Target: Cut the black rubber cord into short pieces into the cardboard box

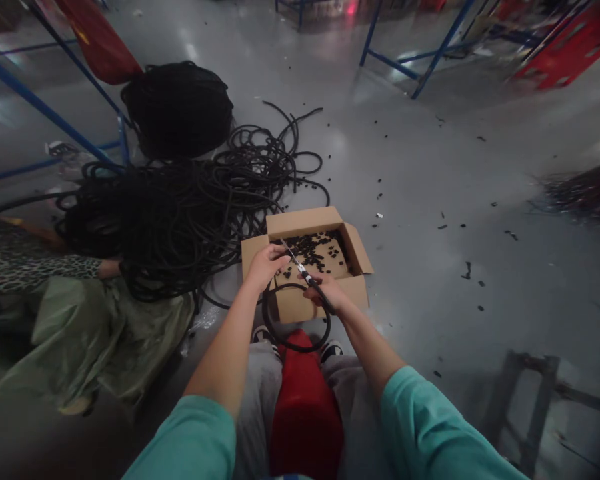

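Observation:
A pair of scissors (pixel 306 275) is in my right hand (pixel 329 293), its blades pointing up and left over an open cardboard box (pixel 305 220). My left hand (pixel 267 268) is closed near the blade tips, above the box's left side; its fingers are pinched on a black cord. That black cord (pixel 300 349) hangs in a loop below both hands, in front of the box. Many small black cut pieces (pixel 307 248) lie inside the box. To the left, a large tangle of black cord (pixel 180 207) spreads over the floor.
A big black coil (pixel 180 110) stands behind the tangle. Another person's sleeve (pixel 40 267) shows at the left, with a hand at the cords. Blue metal frames (pixel 393 65) stand farther back. Small black scraps dot the floor at right. A red seat (pixel 305 413) is below me.

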`<move>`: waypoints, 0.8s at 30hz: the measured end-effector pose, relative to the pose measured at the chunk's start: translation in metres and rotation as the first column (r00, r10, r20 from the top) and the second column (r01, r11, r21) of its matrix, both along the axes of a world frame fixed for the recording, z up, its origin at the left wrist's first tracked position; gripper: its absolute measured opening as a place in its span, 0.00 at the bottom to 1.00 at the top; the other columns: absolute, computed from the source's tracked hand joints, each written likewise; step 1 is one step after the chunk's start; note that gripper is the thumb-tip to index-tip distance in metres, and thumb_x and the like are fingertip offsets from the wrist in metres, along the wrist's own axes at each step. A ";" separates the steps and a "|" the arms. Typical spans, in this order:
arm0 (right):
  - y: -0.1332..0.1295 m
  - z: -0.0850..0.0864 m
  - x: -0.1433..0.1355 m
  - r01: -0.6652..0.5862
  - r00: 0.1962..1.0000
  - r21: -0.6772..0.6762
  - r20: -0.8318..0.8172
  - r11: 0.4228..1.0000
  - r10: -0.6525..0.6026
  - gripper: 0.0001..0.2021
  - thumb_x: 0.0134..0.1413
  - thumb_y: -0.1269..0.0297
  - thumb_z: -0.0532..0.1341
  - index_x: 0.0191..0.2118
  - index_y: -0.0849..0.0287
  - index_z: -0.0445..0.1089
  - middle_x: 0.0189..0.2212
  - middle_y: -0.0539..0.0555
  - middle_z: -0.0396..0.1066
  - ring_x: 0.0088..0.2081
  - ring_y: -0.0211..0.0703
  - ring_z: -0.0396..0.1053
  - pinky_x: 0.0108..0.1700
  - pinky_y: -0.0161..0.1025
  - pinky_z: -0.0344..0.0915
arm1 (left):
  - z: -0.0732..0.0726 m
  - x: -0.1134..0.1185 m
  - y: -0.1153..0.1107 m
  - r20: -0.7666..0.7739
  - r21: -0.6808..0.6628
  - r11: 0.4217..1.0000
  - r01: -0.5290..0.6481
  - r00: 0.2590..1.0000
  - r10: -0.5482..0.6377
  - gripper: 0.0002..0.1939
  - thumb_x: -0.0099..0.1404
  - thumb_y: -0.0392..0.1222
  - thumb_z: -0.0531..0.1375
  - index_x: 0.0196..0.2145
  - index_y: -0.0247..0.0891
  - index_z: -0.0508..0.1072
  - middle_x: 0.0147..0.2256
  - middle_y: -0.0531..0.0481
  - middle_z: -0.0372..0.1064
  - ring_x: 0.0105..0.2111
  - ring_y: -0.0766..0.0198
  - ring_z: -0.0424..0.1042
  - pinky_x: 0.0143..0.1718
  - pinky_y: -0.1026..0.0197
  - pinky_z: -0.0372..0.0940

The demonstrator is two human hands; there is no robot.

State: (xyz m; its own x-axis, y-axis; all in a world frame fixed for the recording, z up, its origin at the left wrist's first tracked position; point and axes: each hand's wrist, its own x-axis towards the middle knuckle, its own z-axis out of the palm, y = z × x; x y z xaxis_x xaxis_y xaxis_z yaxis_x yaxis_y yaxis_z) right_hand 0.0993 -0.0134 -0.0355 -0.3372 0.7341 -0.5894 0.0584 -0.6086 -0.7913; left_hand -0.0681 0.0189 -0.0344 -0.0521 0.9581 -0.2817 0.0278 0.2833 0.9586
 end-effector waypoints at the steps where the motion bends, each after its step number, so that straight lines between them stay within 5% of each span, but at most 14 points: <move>1: 0.000 0.000 0.000 0.001 1.000 -0.004 -0.007 1.000 -0.001 0.30 0.25 0.71 0.59 0.45 0.65 0.66 0.09 0.39 0.53 0.12 0.28 0.48 0.16 0.30 0.45 | -0.001 -0.001 0.000 -0.023 0.011 1.000 0.003 1.000 -0.003 0.12 0.44 0.39 0.63 0.29 0.34 0.67 0.19 0.56 0.65 0.16 0.75 0.59 0.19 0.69 0.54; 16: 0.000 -0.001 -0.004 -0.047 0.998 0.069 -0.043 0.997 0.050 0.29 0.24 0.76 0.58 0.43 0.60 0.66 0.19 0.43 0.61 0.24 0.32 0.58 0.28 0.31 0.54 | 0.003 -0.007 -0.001 -0.124 -0.086 0.983 0.165 0.977 -0.174 0.08 0.46 0.39 0.61 0.23 0.34 0.66 0.15 0.57 0.61 0.14 0.74 0.58 0.18 0.68 0.52; 24: -0.001 -0.001 -0.006 -0.043 0.999 0.070 -0.025 0.997 0.045 0.28 0.25 0.74 0.57 0.43 0.62 0.66 0.13 0.40 0.55 0.16 0.29 0.50 0.19 0.30 0.47 | 0.012 -0.009 0.000 -0.033 -0.070 0.987 0.148 0.988 -0.151 0.10 0.44 0.40 0.63 0.23 0.34 0.67 0.15 0.56 0.62 0.13 0.75 0.57 0.16 0.69 0.50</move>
State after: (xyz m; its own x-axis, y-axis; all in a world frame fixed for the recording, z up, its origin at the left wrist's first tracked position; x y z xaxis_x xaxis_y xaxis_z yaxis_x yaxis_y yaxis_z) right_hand 0.0937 -0.0144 -0.0369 -0.3848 0.7569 -0.5282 0.0621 -0.5497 -0.8330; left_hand -0.0776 0.0186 -0.0221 0.0783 0.9349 -0.3461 0.1107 0.3369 0.9350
